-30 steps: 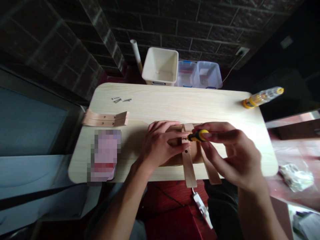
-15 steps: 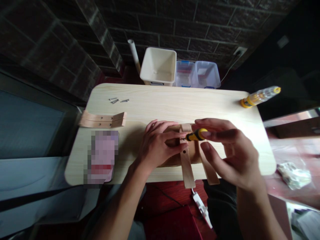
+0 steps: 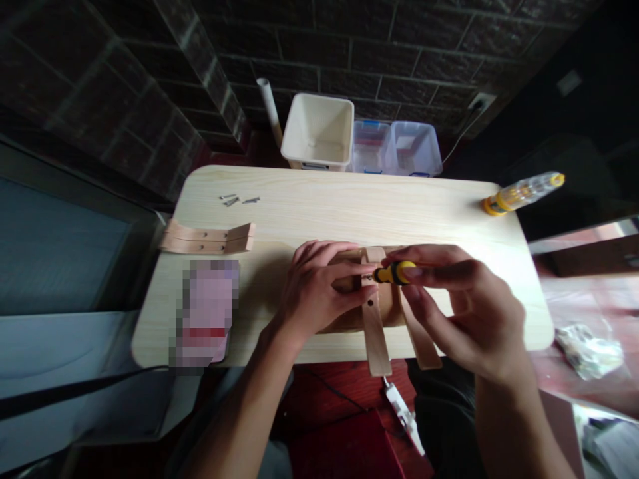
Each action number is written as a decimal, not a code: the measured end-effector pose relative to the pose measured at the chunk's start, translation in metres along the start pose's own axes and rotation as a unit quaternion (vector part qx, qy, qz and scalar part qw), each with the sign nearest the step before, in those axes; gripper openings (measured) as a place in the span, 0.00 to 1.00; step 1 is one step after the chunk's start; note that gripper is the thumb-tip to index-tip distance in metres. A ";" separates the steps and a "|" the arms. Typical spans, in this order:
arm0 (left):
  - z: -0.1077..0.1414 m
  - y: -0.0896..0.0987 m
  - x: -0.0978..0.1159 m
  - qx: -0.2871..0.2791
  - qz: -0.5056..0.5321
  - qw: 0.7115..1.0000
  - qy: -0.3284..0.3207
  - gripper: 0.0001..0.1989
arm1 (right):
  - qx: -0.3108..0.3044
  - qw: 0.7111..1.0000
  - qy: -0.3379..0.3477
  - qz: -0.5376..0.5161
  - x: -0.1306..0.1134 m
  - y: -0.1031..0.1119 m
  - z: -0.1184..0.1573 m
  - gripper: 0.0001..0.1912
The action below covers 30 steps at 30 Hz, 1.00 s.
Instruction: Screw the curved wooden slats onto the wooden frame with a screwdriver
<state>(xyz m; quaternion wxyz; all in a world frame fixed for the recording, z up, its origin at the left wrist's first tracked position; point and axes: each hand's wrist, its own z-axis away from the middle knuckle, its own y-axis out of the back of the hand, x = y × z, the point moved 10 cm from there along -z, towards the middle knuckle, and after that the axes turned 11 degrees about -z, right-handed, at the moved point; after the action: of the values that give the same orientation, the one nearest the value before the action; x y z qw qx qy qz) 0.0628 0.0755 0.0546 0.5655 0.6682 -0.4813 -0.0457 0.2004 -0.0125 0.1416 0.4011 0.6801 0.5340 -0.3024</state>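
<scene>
A yellow-and-black screwdriver (image 3: 398, 273) is held by its handle in my right hand (image 3: 472, 306), thumb and fingers closed around it. Its tip points left, at a screw on a pale wooden strip (image 3: 377, 339) with a dark hole below. My left hand (image 3: 319, 286) presses on the work from the left, thumb and index finger either side of the screw and gripping the strip. Under both hands lies a brown wooden piece (image 3: 387, 303), largely covered. A second wooden strip (image 3: 422, 339) crosses it, partly behind my right hand. Both strips overhang the table's front edge.
On the table (image 3: 319, 206) are several loose screws (image 3: 232, 200), curved wooden pieces with holes (image 3: 210, 239), a blurred-out pink phone-like object (image 3: 210, 306) and a clear, yellow-ended bit case (image 3: 524, 193). Behind stand a cream bin (image 3: 319, 126) and clear plastic boxes (image 3: 414, 146).
My right hand has turned slightly with the screwdriver, its fingers shifting on the handle. The left hand keeps its place on the strip. The whole view has shifted a little.
</scene>
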 end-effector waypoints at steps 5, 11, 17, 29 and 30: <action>0.000 0.001 0.000 0.010 -0.001 1.000 -0.005 0.11 | 0.010 1.000 0.011 -0.001 0.000 0.001 -0.003 0.23; 0.001 0.000 -0.001 0.011 -0.001 1.000 -0.005 0.11 | 0.006 1.000 0.006 0.002 0.001 0.001 -0.001 0.23; 0.001 0.000 -0.001 0.011 -0.002 1.000 -0.004 0.11 | 0.016 1.000 0.011 0.008 0.002 0.004 -0.002 0.24; 0.001 0.001 0.000 0.007 0.000 1.000 -0.004 0.12 | 0.005 1.000 -0.005 0.004 0.002 0.001 -0.001 0.24; 0.001 0.002 0.000 0.006 -0.001 1.000 -0.004 0.12 | 0.007 1.000 -0.005 0.005 0.002 0.002 -0.002 0.24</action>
<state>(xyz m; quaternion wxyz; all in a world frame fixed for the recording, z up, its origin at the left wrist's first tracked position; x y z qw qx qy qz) 0.0618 0.0749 0.0558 0.5596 0.6719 -0.4830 -0.0456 0.2024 -0.0099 0.1414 0.4004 0.6840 0.5264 -0.3077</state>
